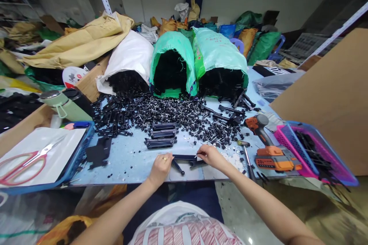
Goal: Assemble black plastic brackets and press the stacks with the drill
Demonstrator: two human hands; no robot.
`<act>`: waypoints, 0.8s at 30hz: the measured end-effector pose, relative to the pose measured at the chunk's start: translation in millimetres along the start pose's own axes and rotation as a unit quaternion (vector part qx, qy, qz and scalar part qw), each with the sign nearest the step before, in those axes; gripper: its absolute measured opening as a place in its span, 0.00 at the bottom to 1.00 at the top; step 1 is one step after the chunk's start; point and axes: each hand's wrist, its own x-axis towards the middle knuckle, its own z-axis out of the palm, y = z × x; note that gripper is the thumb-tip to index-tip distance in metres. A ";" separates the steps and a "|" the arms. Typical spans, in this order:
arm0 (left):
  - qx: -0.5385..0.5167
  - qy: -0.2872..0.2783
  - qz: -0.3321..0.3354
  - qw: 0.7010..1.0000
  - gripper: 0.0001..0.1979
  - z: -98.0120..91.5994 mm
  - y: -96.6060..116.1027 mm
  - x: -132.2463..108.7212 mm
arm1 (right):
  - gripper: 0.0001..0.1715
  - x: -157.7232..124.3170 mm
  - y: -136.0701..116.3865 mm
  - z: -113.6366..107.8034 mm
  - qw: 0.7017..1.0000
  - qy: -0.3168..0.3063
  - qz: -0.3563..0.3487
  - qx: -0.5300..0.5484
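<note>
A long black plastic part (184, 157) lies crosswise near the table's front edge, between my hands. My left hand (161, 165) is closed on its left end, where a short black arm (178, 168) angles down toward me. At the right end my right hand (209, 155) pinches something small and pale, too small to name. A black bracket (197, 163) sits under that right end. Beyond my hands lies a stack of similar black bars (160, 142), and behind it a heap of small black pieces with metal pins (172, 111).
A cordless drill (273, 157) and a screwdriver (247, 160) lie right, beside pink and blue baskets (309, 124). Open sacks (172, 40) line the back. Left are scissors (31, 160) on a blue tray (83, 149) and a green bottle (67, 109).
</note>
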 end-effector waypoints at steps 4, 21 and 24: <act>0.073 -0.013 0.073 0.995 0.10 -0.6 -6.4 2.5 | 0.05 4.0 -5.7 5.0 0.997 -0.019 -0.042 -0.067; 0.010 -0.020 0.160 0.987 0.11 0.2 -25.4 5.3 | 0.12 -15.6 1.3 22.9 0.990 0.058 -0.121 -0.035; 0.036 -0.033 0.160 0.986 0.11 3.6 -24.8 4.6 | 0.14 -18.8 5.8 25.2 0.989 0.060 -0.127 -0.038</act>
